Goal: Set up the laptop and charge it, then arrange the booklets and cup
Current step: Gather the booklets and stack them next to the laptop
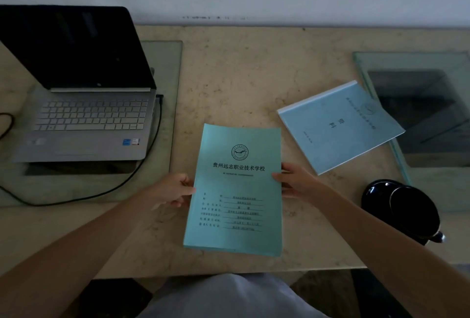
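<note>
Far left on beige stone surface (254,63): open silver laptop (84,119), screen dark, seated on a clear glass pane (166,63). Black cable (152,143) plugged into the laptop's right side, looping forward and off toward the left. Centre, near the front edge: teal paper booklet (236,190), round emblem and black printed characters on the cover, text upright to the viewer. Left hand (173,190) gripping its left edge, fingers curled; right hand (296,182) gripping its right edge, thumb on the cover. Hands apart, one per side, both clamped on this booklet. Lifted or lying flat: cannot tell. Further right, just beyond the right hand: pale blue booklet (340,126), lying askew, far corner overlapping a second glass pane (407,61). Nearer right: glossy black cup (412,210), standing at that pane's front corner, apart from both booklets.
</note>
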Tool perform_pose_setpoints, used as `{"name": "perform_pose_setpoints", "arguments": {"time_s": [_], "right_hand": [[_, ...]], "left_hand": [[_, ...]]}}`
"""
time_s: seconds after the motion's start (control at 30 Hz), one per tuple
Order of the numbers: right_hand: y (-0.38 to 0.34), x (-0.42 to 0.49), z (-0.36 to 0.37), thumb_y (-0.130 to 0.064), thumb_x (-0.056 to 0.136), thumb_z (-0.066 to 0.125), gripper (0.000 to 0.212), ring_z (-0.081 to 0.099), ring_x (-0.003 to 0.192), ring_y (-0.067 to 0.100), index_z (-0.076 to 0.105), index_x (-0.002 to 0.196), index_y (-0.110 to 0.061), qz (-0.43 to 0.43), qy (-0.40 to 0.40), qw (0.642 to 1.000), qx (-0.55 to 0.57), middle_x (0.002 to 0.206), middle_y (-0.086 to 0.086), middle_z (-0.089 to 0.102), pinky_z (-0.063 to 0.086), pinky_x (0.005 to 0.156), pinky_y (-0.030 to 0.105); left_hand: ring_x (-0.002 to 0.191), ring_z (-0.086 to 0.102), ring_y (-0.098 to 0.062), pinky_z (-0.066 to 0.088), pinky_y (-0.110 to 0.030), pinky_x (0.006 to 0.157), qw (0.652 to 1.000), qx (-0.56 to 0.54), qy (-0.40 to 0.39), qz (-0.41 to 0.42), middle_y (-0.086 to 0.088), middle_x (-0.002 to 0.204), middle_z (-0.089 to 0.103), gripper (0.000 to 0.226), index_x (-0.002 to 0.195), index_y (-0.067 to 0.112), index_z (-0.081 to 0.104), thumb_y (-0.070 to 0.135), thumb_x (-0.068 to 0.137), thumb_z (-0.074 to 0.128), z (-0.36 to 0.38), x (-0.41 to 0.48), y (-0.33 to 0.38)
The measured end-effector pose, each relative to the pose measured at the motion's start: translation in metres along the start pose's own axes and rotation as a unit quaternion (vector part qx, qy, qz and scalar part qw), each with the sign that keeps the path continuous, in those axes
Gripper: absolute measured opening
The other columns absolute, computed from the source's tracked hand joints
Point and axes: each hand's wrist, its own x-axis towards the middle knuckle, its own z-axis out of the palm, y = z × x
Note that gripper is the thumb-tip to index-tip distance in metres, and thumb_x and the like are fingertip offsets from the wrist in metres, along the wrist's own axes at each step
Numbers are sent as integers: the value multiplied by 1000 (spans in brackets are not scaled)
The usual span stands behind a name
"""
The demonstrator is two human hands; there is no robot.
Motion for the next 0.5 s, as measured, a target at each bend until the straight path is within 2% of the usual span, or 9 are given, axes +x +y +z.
{"name": "perform_pose_setpoints", "arguments": {"time_s": [0.1,0.2,0.3,0.43,0.5], "right_hand": [[2,-5,0,-5,96,51,34,67,101,28,53,130,-7,-6,1,1000,-21,123,12,65,57,76,34],[0,-7,-1,-4,95,53,32,68,95,27,55,126,-5,-11,15,999,-47,118,13,67,57,70,30],[1,-7,-3,-3,93,57,29,70,93,26,58,122,-3,-11,35,997,-72,116,14,69,59,65,27],[4,-1,-6,-4,87,66,23,72,79,22,59,109,-5,-22,97,989,-111,104,12,70,61,62,34],[5,2,-9,-8,84,69,23,72,74,21,58,104,-11,-27,136,979,-152,97,6,68,60,55,33]], "left_hand": [[60,55,-15,45,-20,50,998,48,23,18,-14,98,67,14,99,3,54,15,91,55,6,-2,1],[57,57,-12,44,-17,47,994,92,48,44,-6,87,67,8,89,9,53,16,91,56,10,-2,1],[55,60,-10,43,-14,45,990,117,51,65,-5,86,68,7,86,11,53,15,91,56,12,-3,2],[52,65,-6,48,-14,46,987,135,40,78,-5,82,70,9,85,9,54,17,90,58,15,-5,6],[54,65,-7,48,-15,47,986,147,38,72,-6,83,70,10,86,9,55,18,89,58,15,-5,6]]}}
